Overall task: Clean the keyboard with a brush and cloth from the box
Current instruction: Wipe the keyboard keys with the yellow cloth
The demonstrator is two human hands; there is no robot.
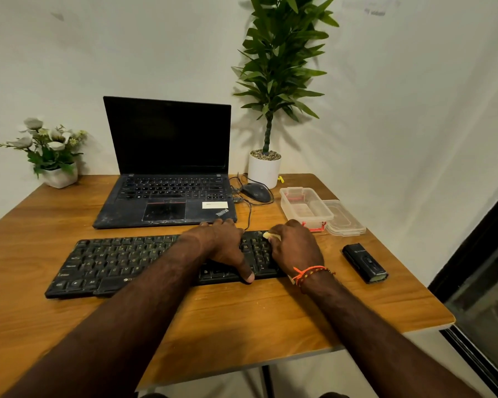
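A black keyboard lies across the wooden table in front of me. My left hand rests on its right half, fingers over the far edge and thumb down at the near edge. My right hand is curled over the keyboard's right end and grips a small pale yellow cloth, of which only a corner shows. The clear plastic box stands open just beyond my right hand, its lid beside it. No brush is visible.
An open black laptop sits behind the keyboard, with a wired mouse to its right. A tall potted plant and a small flower pot stand at the back. A black device lies right of the keyboard.
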